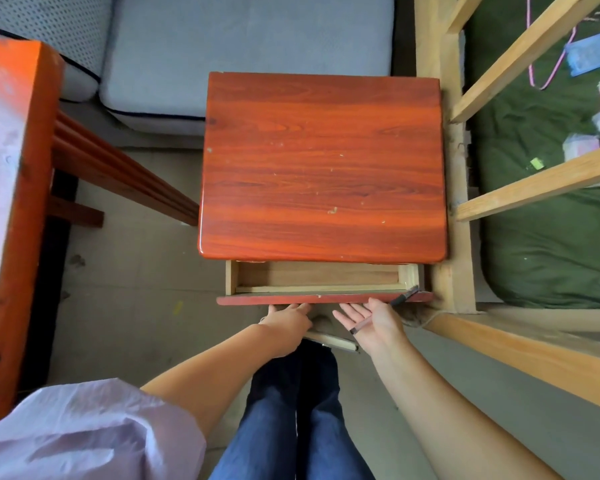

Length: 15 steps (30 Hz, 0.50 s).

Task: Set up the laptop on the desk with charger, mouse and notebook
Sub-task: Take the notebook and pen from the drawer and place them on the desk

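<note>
A small red wooden desk (323, 168) stands in front of me, and nothing lies on its top. Its drawer (319, 275) is pulled partly out and shows a bare wooden bottom. My left hand (288, 325) reaches to the red drawer front (257, 300) from below, with its fingertips tucked out of sight under the edge. My right hand (373, 322) is palm up just under the drawer front's right half. It holds a dark pen (400, 299) slanting up to the drawer's right corner.
A larger red table (14, 168) stands at the left. Blue-grey sofa cushions (246, 53) lie behind the desk. A pale wooden bed frame (458, 188) with a green mattress (551, 230) presses against the desk's right side. My legs and a light object (331, 340) are on the concrete floor.
</note>
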Available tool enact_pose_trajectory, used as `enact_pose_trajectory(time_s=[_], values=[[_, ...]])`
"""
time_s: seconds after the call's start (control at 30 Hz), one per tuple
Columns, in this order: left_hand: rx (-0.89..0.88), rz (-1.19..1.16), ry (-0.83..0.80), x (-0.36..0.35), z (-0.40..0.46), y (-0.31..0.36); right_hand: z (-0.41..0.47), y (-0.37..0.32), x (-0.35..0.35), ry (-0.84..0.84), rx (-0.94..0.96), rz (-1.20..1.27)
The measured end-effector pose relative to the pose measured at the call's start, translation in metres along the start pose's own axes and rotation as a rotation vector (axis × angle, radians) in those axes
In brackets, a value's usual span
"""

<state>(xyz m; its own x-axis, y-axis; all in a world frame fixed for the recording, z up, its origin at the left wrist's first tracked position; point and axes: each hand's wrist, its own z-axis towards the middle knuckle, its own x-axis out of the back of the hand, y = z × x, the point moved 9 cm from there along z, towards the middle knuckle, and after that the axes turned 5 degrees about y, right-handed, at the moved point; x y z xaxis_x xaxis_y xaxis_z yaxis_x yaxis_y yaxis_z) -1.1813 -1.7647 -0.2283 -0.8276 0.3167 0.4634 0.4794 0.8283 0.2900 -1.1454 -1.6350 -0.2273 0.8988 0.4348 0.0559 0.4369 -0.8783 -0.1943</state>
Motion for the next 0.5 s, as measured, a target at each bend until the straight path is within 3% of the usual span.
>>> enact_pose_trajectory(time_s=[0.13, 0.3, 0.5], values=[[-0.023, 0.094, -0.012, -0.003, 0.0, -0.004, 0.005, 0.001, -0.01, 0.013, -0.051, -0.058], [-0.009, 0.07, 0.044, 0.023, 0.002, -0.024, 0.007, 0.002, -0.03, 0.061, 0.023, -0.079], [0.008, 0.168, 0.095, 0.065, 0.009, -0.04, 0.005, -0.016, -0.069, -0.052, 0.033, 0.201]])
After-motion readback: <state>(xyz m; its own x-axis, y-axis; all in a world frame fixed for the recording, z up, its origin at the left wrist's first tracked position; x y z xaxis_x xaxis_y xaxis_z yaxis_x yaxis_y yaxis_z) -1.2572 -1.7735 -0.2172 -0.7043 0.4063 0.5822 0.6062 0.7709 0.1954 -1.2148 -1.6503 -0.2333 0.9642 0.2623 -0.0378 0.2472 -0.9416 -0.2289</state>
